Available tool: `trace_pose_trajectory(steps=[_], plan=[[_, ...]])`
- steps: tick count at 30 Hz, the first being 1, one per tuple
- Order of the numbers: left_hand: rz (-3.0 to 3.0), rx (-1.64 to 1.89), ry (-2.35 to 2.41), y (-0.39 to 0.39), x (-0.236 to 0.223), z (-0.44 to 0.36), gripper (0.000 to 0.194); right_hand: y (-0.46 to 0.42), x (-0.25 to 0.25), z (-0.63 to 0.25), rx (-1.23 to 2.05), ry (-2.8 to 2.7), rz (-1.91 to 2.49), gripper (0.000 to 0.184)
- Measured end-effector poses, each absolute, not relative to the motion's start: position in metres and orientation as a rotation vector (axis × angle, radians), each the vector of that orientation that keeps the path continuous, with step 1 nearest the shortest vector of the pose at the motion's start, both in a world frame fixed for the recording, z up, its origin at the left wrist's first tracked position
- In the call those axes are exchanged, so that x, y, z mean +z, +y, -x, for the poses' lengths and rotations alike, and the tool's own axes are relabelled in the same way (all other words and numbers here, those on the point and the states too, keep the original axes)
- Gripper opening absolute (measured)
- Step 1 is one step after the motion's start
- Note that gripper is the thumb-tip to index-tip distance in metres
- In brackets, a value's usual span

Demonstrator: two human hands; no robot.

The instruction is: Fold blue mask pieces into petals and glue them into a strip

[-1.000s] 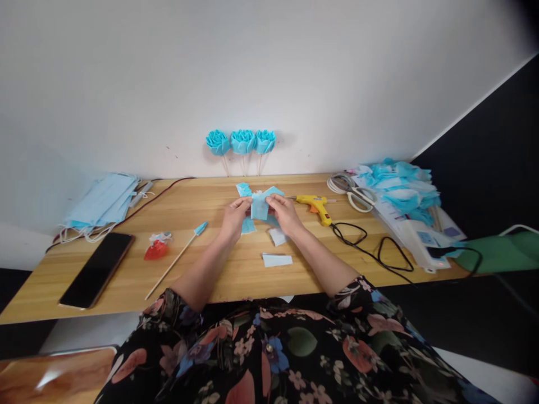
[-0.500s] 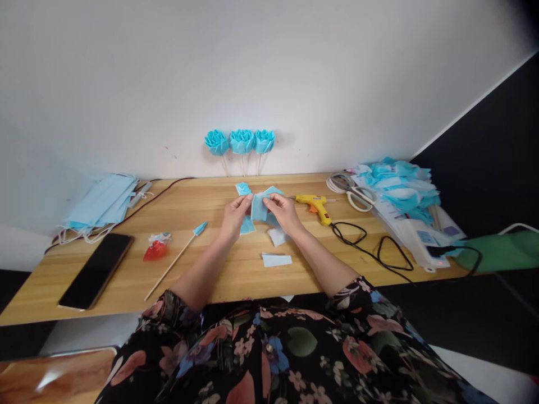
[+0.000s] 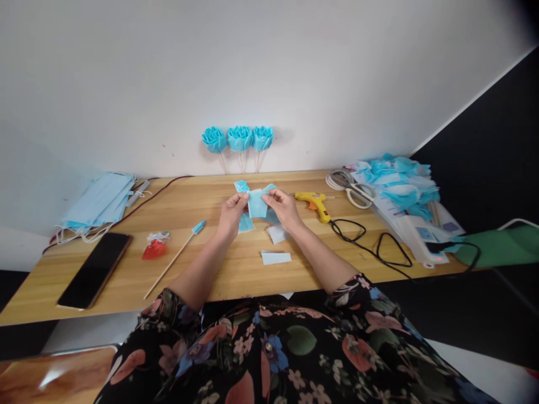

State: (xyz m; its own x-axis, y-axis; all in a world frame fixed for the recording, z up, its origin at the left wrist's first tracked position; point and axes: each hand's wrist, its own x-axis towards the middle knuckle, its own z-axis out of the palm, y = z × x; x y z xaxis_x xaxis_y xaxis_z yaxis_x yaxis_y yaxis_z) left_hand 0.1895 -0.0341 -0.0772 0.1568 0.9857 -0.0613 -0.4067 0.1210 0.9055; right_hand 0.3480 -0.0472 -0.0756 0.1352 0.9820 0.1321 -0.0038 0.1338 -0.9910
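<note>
Between my two hands a light blue piece of mask fabric (image 3: 257,205) is held up over the table. My left hand (image 3: 234,214) pinches its left edge, and my right hand (image 3: 283,209) pinches the right edge. Other blue fabric pieces (image 3: 246,223) lie on the wood under and around my hands, partly covered by them. Closer to me rest two pale pieces, one of them a flat strip (image 3: 275,257). Left of my left arm lies a wooden stick with a blue tip (image 3: 199,226).
Three blue fabric flowers (image 3: 240,138) on sticks lean at the wall. A yellow glue gun (image 3: 314,203) with a black cord lies right, near scissors (image 3: 360,194) and a fabric heap (image 3: 398,179). Left are masks (image 3: 99,199), a phone (image 3: 95,271) and a red packet (image 3: 154,248).
The fabric in my hands has turned and spread flatter, its front now facing me more. My hands have drawn slightly apart, both still pinching it.
</note>
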Motion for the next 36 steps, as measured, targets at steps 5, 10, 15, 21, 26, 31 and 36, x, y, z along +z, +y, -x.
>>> trace_pose_trajectory(steps=[5, 10, 15, 21, 26, 31, 36], plan=[[-0.894, 1.220, 0.829, -0.0344, -0.0767, -0.1886, 0.042, -0.0460, -0.0740, -0.3490, 1.048, -1.080, 1.140, 0.041], [-0.874, 1.199, 0.805, -0.0355, -0.0761, -0.1892, 0.042, -0.0454, -0.0739, -0.3505, 1.048, -1.058, 1.115, 0.039], [-0.892, 1.197, 0.808, -0.0355, -0.0753, -0.1890, 0.042, -0.0460, -0.0734, -0.3503, 1.079, -1.024, 1.125, 0.043], [-0.909, 1.195, 0.884, -0.0332, -0.0768, -0.1887, 0.039, -0.0469, -0.0748, -0.3545, 1.286, -1.013, 1.051, 0.058], [-0.961, 1.230, 0.904, -0.0347, -0.0741, -0.1896, 0.038, -0.0478, -0.0744, -0.3561, 1.462, -1.097, 0.995, 0.064], [-1.118, 1.322, 0.989, -0.0340, -0.0756, -0.1895, 0.030, -0.0512, -0.0693, -0.3502, 1.495, -1.137, 1.001, 0.067], [-1.196, 1.330, 1.013, -0.0341, -0.0776, -0.1890, 0.027, -0.0488, -0.0744, -0.3475, 1.344, -1.063, 1.134, 0.050]])
